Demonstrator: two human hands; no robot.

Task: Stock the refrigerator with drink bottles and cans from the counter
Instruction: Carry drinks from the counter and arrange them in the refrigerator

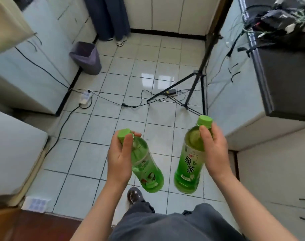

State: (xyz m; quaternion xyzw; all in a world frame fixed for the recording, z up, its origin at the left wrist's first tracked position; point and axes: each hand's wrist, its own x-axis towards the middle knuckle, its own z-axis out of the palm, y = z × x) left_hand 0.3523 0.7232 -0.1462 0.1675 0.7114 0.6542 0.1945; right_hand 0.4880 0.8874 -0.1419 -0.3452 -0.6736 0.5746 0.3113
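**Entry: two green tea bottles in carry, one per hand, above the tiled floor.**

Left hand (120, 159): fingers (127, 143) curled round the neck of the left bottle (146, 171), just under its green cap. The body hangs below the fingers, base slanting inward. Right hand (216, 153): fingers (205, 136) wrapped round the shoulder of the right bottle (190, 164), with the cap clear above the thumb and the body near upright below. The two bases are near each other but apart. We judge the high grips leave both bases free for setting down on a shelf, and one bottle per hand halves the trips. Outward: the floor (113, 87) lies under both, with a tripod (195, 84) and loose cables beyond the fingers. The dark desk (284, 87) is well right of the right fingers. We cannot pick out the refrigerator with certainty.
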